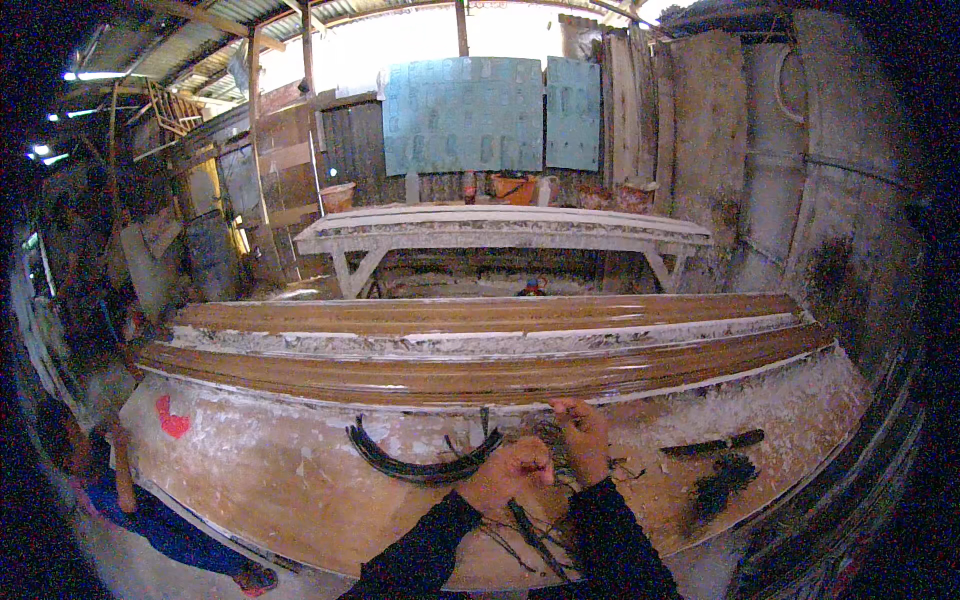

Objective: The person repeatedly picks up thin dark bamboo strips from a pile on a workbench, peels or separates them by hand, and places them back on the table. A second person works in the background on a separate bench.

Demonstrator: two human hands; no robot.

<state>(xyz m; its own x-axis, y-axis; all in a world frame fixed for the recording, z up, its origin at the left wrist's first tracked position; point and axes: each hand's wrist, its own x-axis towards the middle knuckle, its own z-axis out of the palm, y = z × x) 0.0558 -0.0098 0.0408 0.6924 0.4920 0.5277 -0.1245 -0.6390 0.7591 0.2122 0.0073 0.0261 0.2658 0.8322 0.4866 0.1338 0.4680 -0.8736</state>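
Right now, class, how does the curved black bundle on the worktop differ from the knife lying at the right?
The bundle is curved, lies left of the hands and is long; the knife is straight, lies right of them and is shorter. The bundle looks like many thin strands; the knife is one piece. Both are dark and lie flat on the worktop.

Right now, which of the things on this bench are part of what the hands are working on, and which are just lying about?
In hand:
left hand and right hand, both pinching thin dark strands
curved bundle of dark strips beside the left hand

Lying about:
knife-like tool
dark clump of fibres
red mark
long brown mouldings
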